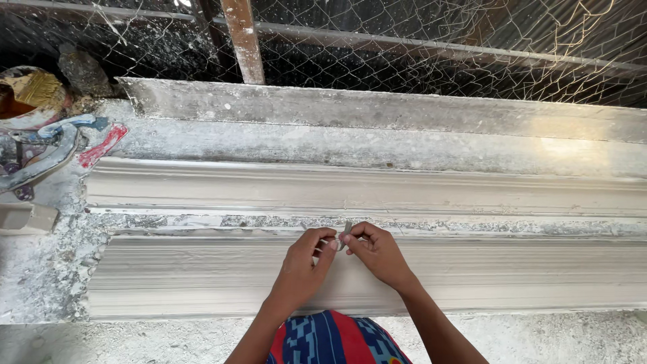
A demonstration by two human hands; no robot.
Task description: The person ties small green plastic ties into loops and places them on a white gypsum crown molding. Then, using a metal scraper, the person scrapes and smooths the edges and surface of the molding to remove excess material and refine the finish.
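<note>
Left hand and right hand both pinching small grey strip, upright, above long plaster moulding running left-right

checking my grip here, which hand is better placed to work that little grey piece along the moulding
Probably right. The right hand pinches the small grey piece upright at the near moulding; the left hand touches only its lower end.

Plaster-crusted desk stood before wire mesh fencing with a wooden post; daylight fell from the upper right.
</note>
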